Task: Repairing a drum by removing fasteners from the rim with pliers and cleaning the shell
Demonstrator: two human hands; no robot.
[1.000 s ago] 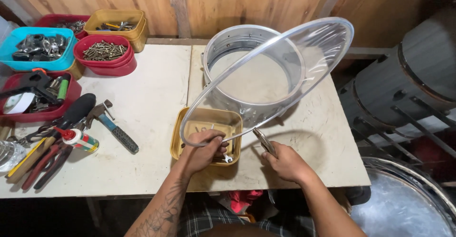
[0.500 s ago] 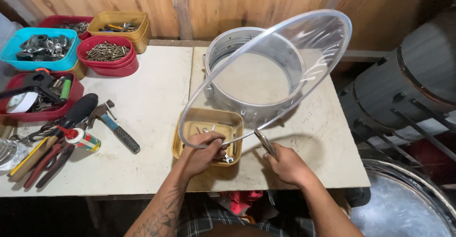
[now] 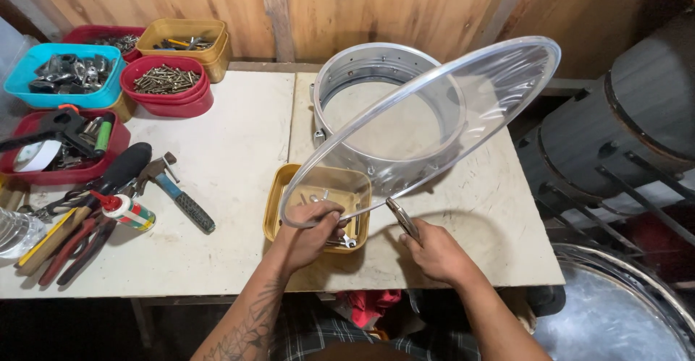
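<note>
Screws [image 3: 165,79] in red tub [image 3: 172,102]

Both forearms are coming up from the bottom edge, converging near the table's front edge. Left forearm is bare and tattooed, angling up and right; left hand [image 3: 308,236] is palm down, fingers curled in a closed grip, knuckles facing the camera. Right forearm is angling up and left; right hand [image 3: 434,249] is also fisted in a pinch-style grip, thumb on top. Hands are sitting near each other, not touching, wrists roughly level and straight.
</note>
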